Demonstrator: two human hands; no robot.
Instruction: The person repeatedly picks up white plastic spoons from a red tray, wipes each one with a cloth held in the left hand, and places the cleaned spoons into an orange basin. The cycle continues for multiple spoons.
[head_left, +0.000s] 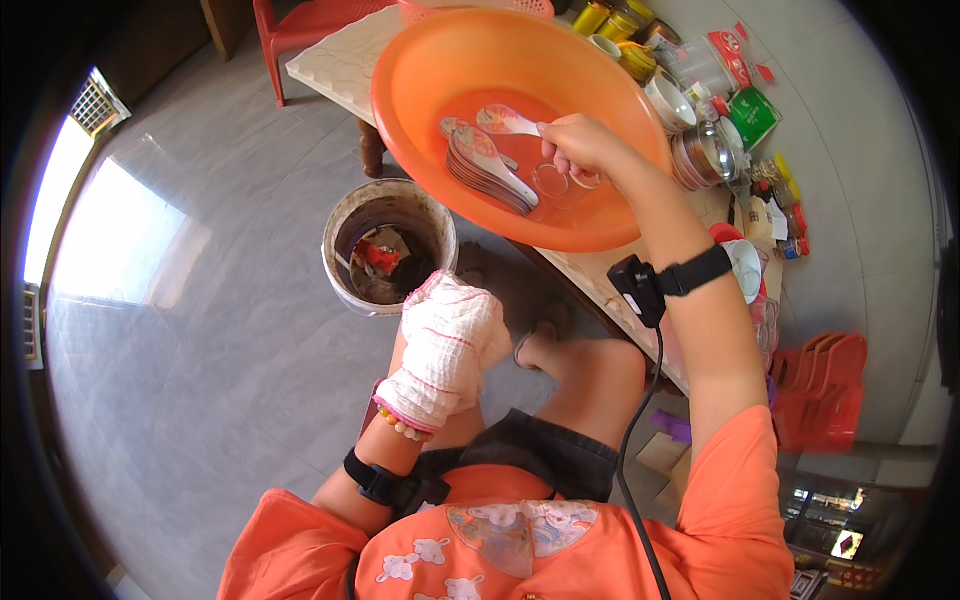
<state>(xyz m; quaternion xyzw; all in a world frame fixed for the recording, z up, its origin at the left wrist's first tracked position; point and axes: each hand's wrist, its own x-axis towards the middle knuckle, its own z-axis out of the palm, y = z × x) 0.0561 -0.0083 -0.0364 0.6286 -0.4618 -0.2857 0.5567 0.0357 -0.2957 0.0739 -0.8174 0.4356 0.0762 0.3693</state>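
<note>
My right hand (577, 150) grips the handle of a patterned spoon (504, 120) inside a large orange plastic basin (405, 150). Beside it in the basin lies a stack of similar floral spoons (487, 169), nested together, with another spoon partly behind them. Round clear glass-like items (551, 180) lie near my right hand. A white cloth with pink stripes (446, 345) covers my left hand (457, 337), which is over my lap, away from the basin. Its fingers are hidden by the cloth.
The basin rests on a marble-patterned table (337, 60). A dirty bucket (330, 255) with scraps inside stands on the floor below. Bowls (670, 101), jars and packages crowd the table's far right side. A red plastic chair (315, 30) is at the top; red stools (825, 390) are at right.
</note>
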